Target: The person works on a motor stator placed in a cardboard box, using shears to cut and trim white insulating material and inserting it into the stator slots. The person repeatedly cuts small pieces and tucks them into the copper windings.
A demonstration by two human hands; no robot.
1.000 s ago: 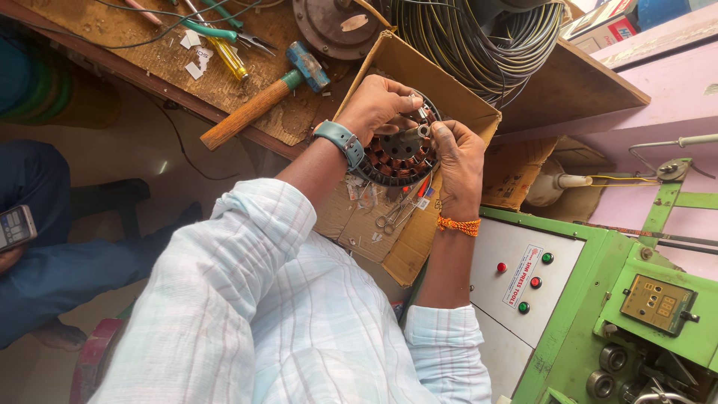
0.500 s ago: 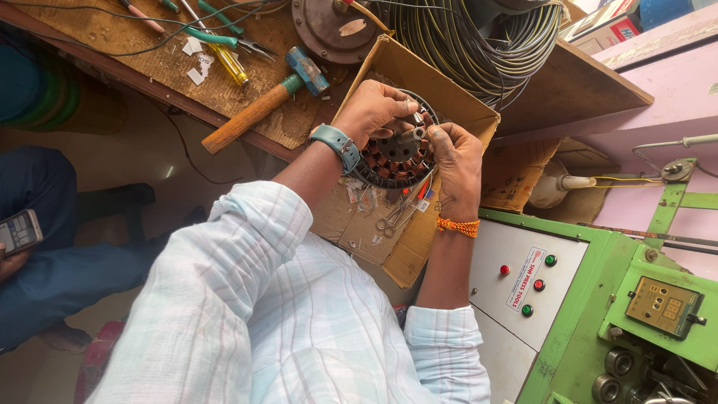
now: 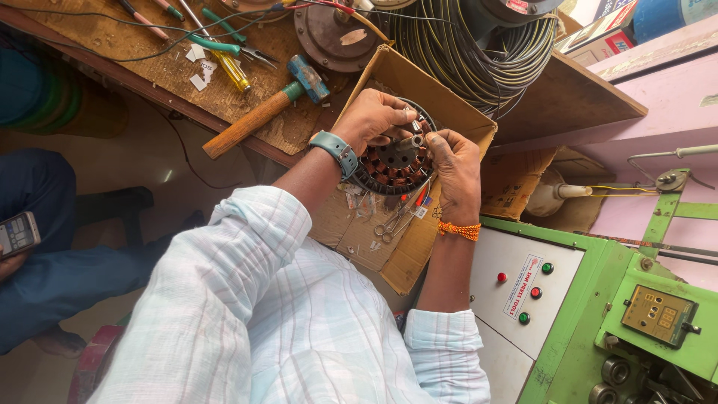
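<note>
At the far left another person sits in dark blue trousers point(image 3: 67, 277) with a phone point(image 3: 18, 233) in one hand. Above them runs a wooden workbench point(image 3: 112, 45) strewn with paper scraps, a yellow-handled screwdriver point(image 3: 233, 71), green-handled pliers point(image 3: 228, 41) and a hammer point(image 3: 263, 111) whose wooden handle points down to the left and whose blue head lies near a round brown metal disc point(image 3: 334, 37). Just right of the hammer stands an open cardboard box point(image 3: 407, 82), its flap folded down toward the person. Over the box, both hands hold a round motor core point(image 3: 389, 166), a dark ring with copper-coloured slots around its inside. The left hand point(image 3: 374, 120), with a teal watch point(image 3: 336, 152) on its wrist, curls over the core's upper left rim, fingers bent and closed on it. The right hand point(image 3: 456, 168), with an orange thread band point(image 3: 458, 230) at the wrist, grips the right rim, thumb and fingertips pinching at a small metal piece point(image 3: 413, 140) on top of the core. Small scissors point(image 3: 389, 223) lie on the box flap just below the core. Behind the box sits a big coil of dark wire point(image 3: 479, 52). Farther right is a green machine point(image 3: 621, 314) with a white panel point(image 3: 516, 277) carrying red and green buttons, and a small keypad unit point(image 3: 662, 314) at its right.
</note>
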